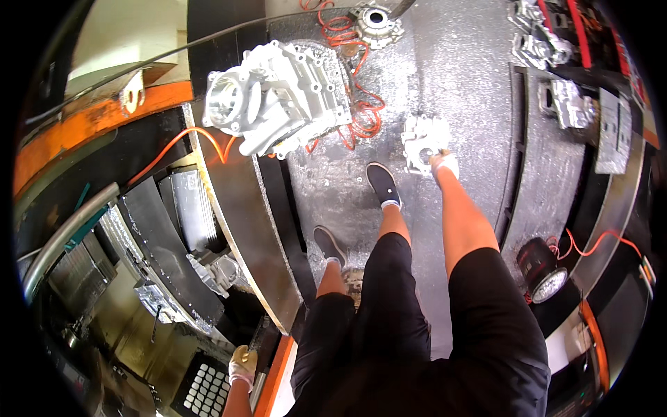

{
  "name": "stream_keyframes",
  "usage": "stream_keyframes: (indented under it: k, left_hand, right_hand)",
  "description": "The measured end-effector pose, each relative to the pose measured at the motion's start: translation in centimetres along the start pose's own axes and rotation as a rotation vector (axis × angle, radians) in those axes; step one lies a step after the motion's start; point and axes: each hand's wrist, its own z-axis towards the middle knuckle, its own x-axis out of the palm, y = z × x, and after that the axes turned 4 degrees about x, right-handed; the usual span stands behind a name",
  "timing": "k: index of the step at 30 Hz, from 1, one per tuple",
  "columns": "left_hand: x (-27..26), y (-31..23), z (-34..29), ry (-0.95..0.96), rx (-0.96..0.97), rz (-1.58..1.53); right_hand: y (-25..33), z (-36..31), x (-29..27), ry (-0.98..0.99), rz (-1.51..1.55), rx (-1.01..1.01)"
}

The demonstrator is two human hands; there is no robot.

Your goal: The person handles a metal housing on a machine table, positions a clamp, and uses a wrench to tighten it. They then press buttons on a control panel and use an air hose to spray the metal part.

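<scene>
My right hand point(445, 163), in a pale glove, reaches forward and grips the near right edge of a silver metal casting point(419, 148) with round openings. The casting is held out over the grey floor, ahead of my feet. At the lower left, my left hand point(243, 361) wears a whitish glove with a yellowish patch. Its fingers look curled, and what they hold, if anything, is hidden. Beside it are a panel of pale square keys point(206, 386) and an orange machine edge point(273, 381).
A large silver housing point(278, 97) rests on a ledge at the upper left, with a coiled red air hose point(365, 118) behind it. A round casting point(377, 25) lies farther off. More castings point(571, 104) sit on the right bench, above a dark cylinder point(540, 270). An open machine bay point(139, 306) stands left.
</scene>
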Motion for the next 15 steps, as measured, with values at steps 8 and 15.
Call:
stream_keyframes:
  k: [8, 15]
  left_hand:
    - [2.3, 3.0, -6.4, -0.055, -0.273, -0.169]
    - [6.5, 4.3, -8.0, -0.028, -0.115, -0.386]
  right_hand:
    - [11.7, 2.0, 0.4, 0.214, -0.888, -0.459]
    - [4.5, -2.7, -0.7, 0.315, 0.034, -0.194]
